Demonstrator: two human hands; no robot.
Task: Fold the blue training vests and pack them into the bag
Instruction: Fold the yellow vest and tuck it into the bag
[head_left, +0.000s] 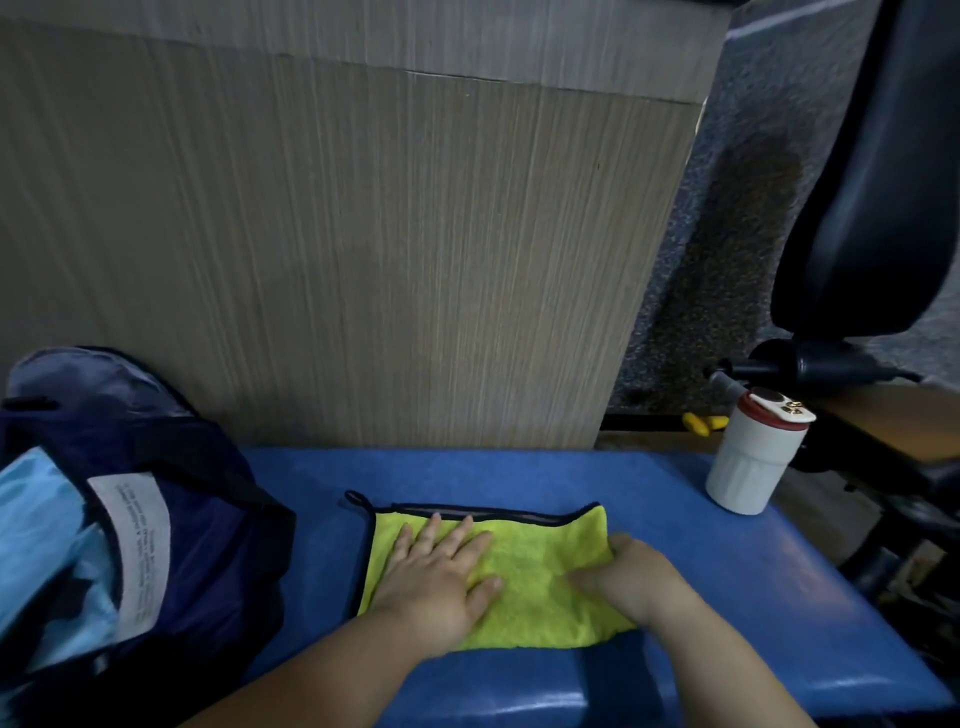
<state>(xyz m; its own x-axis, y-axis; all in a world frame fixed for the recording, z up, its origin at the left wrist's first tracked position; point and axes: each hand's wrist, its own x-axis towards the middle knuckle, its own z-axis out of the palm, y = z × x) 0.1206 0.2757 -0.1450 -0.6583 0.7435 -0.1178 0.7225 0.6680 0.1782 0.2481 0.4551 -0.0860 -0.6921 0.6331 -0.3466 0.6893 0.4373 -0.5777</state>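
A folded yellow-green cloth (540, 597) with black trim and a small black loop lies on the blue padded bench (727, 597). My left hand (441, 577) lies flat on its left half, fingers spread. My right hand (623, 577) presses on the cloth's right edge with the fingers curled down; whether it pinches the fabric I cannot tell. At the left stands a dark blue bag (156, 519), open, with light blue fabric (41, 525) and a white label (137, 540) showing inside. No blue vest lies on the bench.
A white tumbler (748, 457) with a red-rimmed lid stands at the bench's far right corner. A wood-grain panel (337, 234) rises behind the bench. A black chair (878, 182) and carpeted floor are to the right; a yellow object (698, 422) lies on the floor.
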